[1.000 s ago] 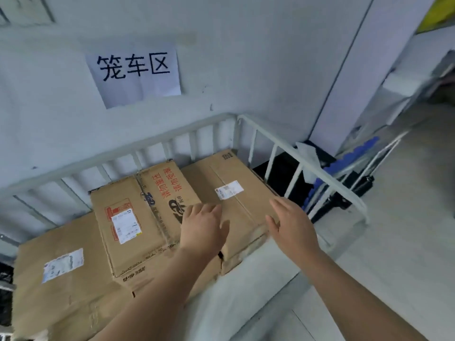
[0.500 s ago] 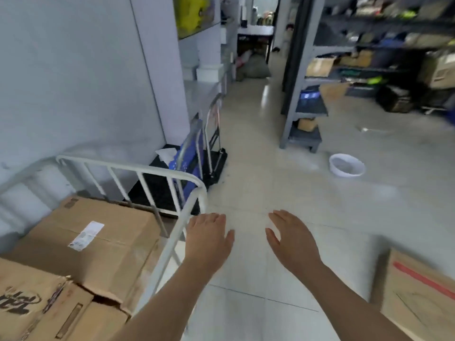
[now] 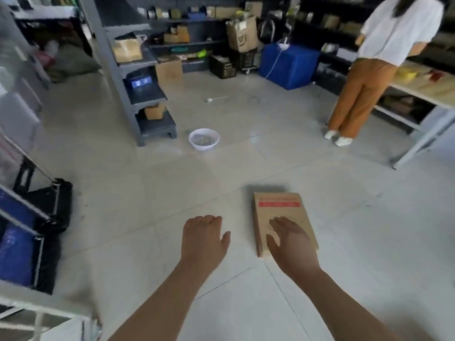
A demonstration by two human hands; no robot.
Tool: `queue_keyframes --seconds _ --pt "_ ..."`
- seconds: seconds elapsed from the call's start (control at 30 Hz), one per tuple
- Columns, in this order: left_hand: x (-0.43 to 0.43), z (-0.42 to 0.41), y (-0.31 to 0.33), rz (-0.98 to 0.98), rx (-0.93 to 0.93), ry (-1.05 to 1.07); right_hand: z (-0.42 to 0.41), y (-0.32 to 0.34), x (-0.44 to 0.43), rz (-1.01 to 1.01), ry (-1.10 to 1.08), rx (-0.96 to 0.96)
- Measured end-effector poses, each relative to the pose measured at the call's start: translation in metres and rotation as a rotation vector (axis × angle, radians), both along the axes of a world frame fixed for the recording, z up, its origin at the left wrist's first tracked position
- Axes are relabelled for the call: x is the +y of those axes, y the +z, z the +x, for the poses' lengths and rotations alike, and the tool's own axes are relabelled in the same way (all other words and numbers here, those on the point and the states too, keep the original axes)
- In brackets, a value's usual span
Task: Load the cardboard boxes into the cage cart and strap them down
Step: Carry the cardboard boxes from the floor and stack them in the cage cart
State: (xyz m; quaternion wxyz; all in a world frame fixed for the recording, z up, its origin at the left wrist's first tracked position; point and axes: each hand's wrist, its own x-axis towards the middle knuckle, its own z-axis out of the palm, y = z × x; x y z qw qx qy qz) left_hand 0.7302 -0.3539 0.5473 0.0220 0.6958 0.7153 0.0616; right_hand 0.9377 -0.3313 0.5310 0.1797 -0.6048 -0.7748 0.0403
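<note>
A flat cardboard box (image 3: 280, 207) with a red stripe lies on the pale tiled floor in front of me. My right hand (image 3: 290, 239) hovers over its near half, fingers spread, holding nothing. My left hand (image 3: 203, 236) is open too, above bare floor to the left of the box. Only a white corner rail of the cage cart (image 3: 46, 313) shows at the bottom left; the boxes inside it are out of view.
A folded blue and black hand truck (image 3: 27, 225) leans at the left. A white bowl (image 3: 203, 139) sits on the floor by grey shelving (image 3: 138, 77). A person in orange trousers (image 3: 357, 94) stands at a table at the far right. A blue crate (image 3: 288, 65) is further back.
My view has swung right, away from the cage cart and its boxes, to the open floor. The flat box has come into full view, and my right hand now hangs over it.
</note>
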Motion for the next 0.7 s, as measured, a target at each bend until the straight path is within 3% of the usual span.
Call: queue_keyframes --seconds 0.47,0.7 --pt "0.194 0.103 -0.047 -0.119 -0.027 -0.363 0.101 -0.035 0.113 -0.111 -0.411 0.082" --pt "0.263 0.156 -0.071 -0.208 -0.026 -0.445 0.148 -0.065 0.167 -0.203 -0.495 0.078"
